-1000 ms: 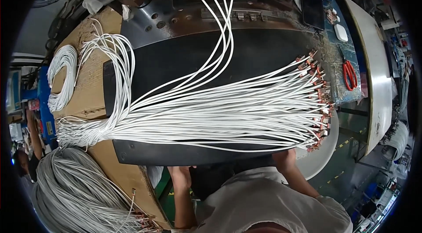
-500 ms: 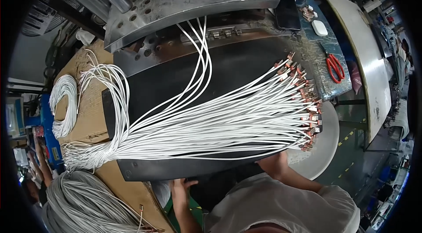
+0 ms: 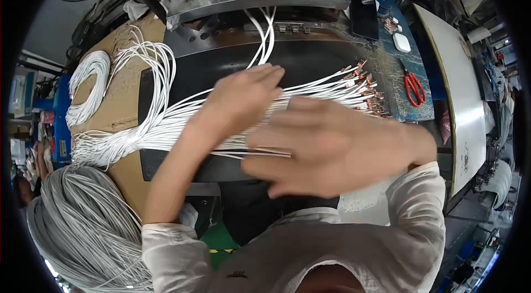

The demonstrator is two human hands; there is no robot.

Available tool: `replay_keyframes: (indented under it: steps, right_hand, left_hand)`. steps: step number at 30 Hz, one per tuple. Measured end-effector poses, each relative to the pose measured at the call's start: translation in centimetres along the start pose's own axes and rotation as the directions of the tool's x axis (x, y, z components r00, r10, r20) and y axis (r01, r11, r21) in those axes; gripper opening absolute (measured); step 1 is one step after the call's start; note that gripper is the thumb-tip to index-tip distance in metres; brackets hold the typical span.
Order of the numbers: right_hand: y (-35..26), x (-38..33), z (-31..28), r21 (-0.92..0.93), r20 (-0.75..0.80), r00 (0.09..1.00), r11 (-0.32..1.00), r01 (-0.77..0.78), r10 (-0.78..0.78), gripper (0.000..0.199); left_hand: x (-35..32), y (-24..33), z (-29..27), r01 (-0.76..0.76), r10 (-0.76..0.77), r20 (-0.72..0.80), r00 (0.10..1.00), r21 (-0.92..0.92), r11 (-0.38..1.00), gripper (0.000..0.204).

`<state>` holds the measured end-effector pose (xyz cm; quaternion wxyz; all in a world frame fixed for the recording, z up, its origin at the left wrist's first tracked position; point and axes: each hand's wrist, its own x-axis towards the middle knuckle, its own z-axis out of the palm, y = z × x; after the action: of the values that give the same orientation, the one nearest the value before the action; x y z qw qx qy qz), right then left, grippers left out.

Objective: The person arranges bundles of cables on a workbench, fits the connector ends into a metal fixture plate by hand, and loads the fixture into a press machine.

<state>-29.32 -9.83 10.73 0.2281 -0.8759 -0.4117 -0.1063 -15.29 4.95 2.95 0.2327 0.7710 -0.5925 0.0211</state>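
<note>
- The left hand (image 3: 243, 99) is above the white cables (image 3: 166, 127), back of the hand uppermost, fingers close to one another and pointing toward the strands (image 3: 269, 38) that run up under the metal press plate (image 3: 249, 3). Whether it grips any strand, I cannot tell.
- The right hand (image 3: 326, 144) is badly blurred, its fingers partly spread over the near side of the bundle; touching or holding cannot be told. In this view the two hands are close beside each other.
- The white cables lie across a black board (image 3: 315, 58) in front of the press, gathered tight at the left and fanned toward the right, where their copper-coloured ends (image 3: 362, 91) stick out past the right hand.
- The step in hand looks like reaching in over the bundle to handle its strands; the few under the press plate seem the nearest aim of the left fingers.
- The next move seems to call for singling out the wanted strands without dragging their neighbours, and for keeping fingers clear of the press plate.
- Red-handled scissors (image 3: 408, 76) lie on the table (image 3: 390, 52) at the right; a grey cable heap (image 3: 83, 232) sits at the lower left.
</note>
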Motion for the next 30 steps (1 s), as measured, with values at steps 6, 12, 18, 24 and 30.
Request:
replay_keyframes:
  steps: [6, 12, 18, 24, 30]
  right_hand:
    - [9.5, -3.1, 3.4, 0.009, -0.184, 0.869, 0.885, -0.466, 0.459, 0.027]
    - [11.1, -4.2, 2.8, 0.221, 0.040, 0.768, 0.744, -0.631, 0.639, 0.029]
    - [10.9, -4.0, 3.3, 0.395, -0.048, 0.786, 0.735, -0.552, 0.616, 0.032]
    - [9.6, -4.1, 2.0, 0.251, 0.058, 0.822, 0.789, -0.561, 0.566, 0.027]
    - [8.7, -4.6, -6.3, -0.032, 0.244, 0.583, 0.607, -0.794, 0.775, 0.024]
  left_hand:
    - [-1.8, -9.5, -3.9, 0.178, -0.197, 0.052, 0.979, 0.255, 0.950, 0.030]
    - [-2.3, -1.3, -4.2, 0.147, -0.106, 0.243, 0.964, -0.156, 0.977, 0.028]
    - [-1.9, -2.5, -3.7, 0.177, -0.127, 0.291, 0.948, -0.151, 0.973, 0.027]
    - [-2.9, -2.5, -2.4, 0.342, -0.398, -0.094, 0.913, -0.356, 0.870, 0.020]
    - [-3.5, -3.4, -1.2, 0.244, -0.305, -0.197, 0.932, -0.283, 0.928, 0.016]
